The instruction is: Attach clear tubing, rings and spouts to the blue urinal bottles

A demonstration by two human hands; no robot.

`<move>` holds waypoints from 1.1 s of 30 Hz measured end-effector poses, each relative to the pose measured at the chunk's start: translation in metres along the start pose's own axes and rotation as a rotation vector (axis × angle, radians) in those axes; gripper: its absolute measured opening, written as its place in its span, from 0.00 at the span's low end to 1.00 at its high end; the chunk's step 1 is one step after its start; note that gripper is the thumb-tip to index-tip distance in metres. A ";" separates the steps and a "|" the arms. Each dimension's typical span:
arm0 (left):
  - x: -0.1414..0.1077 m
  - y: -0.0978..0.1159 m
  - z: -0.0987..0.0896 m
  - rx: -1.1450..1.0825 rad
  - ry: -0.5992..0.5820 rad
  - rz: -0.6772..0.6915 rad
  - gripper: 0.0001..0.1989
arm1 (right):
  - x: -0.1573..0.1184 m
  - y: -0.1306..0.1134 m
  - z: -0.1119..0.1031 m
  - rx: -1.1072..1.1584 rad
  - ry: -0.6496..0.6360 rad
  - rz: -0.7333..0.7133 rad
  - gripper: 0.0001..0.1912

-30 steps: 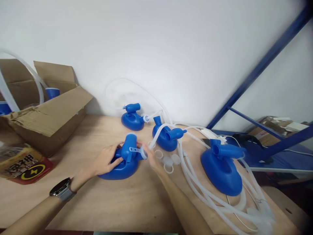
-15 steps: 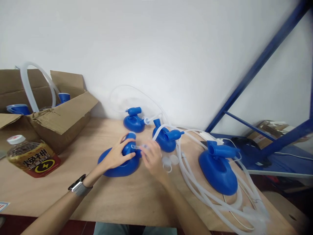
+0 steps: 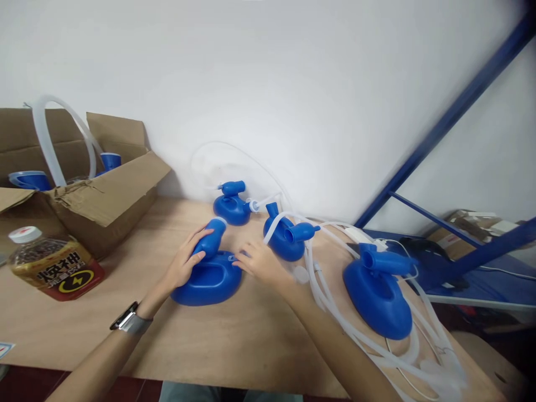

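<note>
My left hand (image 3: 186, 263) is wrapped round a blue funnel-shaped mouthpiece (image 3: 209, 239) with a pale rim. It tilts up over the back left of a blue plastic urinal bottle (image 3: 209, 281), which lies flat on the table with its handle recess facing up. Whether the mouthpiece is joined to the bottle is hidden. At the bottle's right end the fingertips of my right hand (image 3: 259, 262) are pinched on a small clear plastic piece (image 3: 231, 258). Just beyond that hand, a second blue urinal bottle (image 3: 276, 243) carries a blue mouthpiece (image 3: 302, 231).
Another blue bottle (image 3: 232, 210) stands near the wall, and one more blue bottle (image 3: 377, 298) lies right among coiled clear hoses (image 3: 335, 318). A clear round cap (image 3: 301, 274) is beside my right wrist. At left are a cardboard box (image 3: 113, 201) and a drink bottle (image 3: 56, 268).
My left hand has tilted the mouthpiece up and left, baring the bottle's handle recess. My right hand has shifted slightly down and left, with the clear piece now at the bottle's right end.
</note>
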State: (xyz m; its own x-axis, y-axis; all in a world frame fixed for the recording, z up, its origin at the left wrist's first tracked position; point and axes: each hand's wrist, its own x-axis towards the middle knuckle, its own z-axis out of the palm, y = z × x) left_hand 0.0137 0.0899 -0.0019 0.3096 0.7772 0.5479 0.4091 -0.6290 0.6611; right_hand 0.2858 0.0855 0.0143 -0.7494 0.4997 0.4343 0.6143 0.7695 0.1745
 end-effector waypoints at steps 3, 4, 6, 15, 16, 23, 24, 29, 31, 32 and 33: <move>-0.006 -0.003 0.002 0.013 0.036 0.022 0.29 | 0.005 -0.003 0.000 -0.009 -0.070 0.052 0.09; -0.007 -0.004 0.002 0.023 0.042 0.030 0.30 | 0.006 -0.003 0.000 0.000 -0.089 0.054 0.08; -0.007 -0.004 0.003 0.033 0.046 0.037 0.31 | 0.009 -0.002 -0.001 0.029 -0.124 0.035 0.07; -0.005 -0.004 0.005 0.047 0.063 0.052 0.33 | 0.002 0.006 0.008 0.159 -0.052 0.029 0.16; -0.005 -0.004 0.006 0.046 0.063 0.050 0.33 | 0.000 0.007 0.011 0.162 -0.018 0.023 0.15; -0.007 -0.006 0.006 0.039 0.063 0.038 0.34 | 0.000 0.008 0.010 0.165 0.019 -0.023 0.12; -0.007 -0.006 0.006 0.042 0.066 0.038 0.34 | 0.002 0.009 0.007 0.173 -0.011 -0.037 0.12; -0.007 -0.008 0.006 0.056 0.061 0.036 0.35 | 0.014 0.004 -0.002 0.226 -0.120 0.094 0.11; -0.007 -0.008 0.006 0.058 0.067 0.032 0.35 | 0.020 -0.001 -0.003 0.241 -0.182 0.222 0.11; -0.007 -0.007 0.006 0.058 0.071 0.027 0.36 | 0.022 -0.003 -0.004 0.244 -0.202 0.281 0.10; -0.007 -0.007 0.006 0.061 0.068 0.024 0.36 | 0.024 -0.005 -0.004 0.241 -0.208 0.325 0.09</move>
State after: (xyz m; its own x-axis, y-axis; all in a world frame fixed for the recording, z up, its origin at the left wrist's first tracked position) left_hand 0.0135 0.0889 -0.0136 0.2615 0.7576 0.5981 0.4546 -0.6433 0.6161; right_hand 0.2656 0.0917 0.0274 -0.5762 0.7809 0.2411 0.7692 0.6179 -0.1631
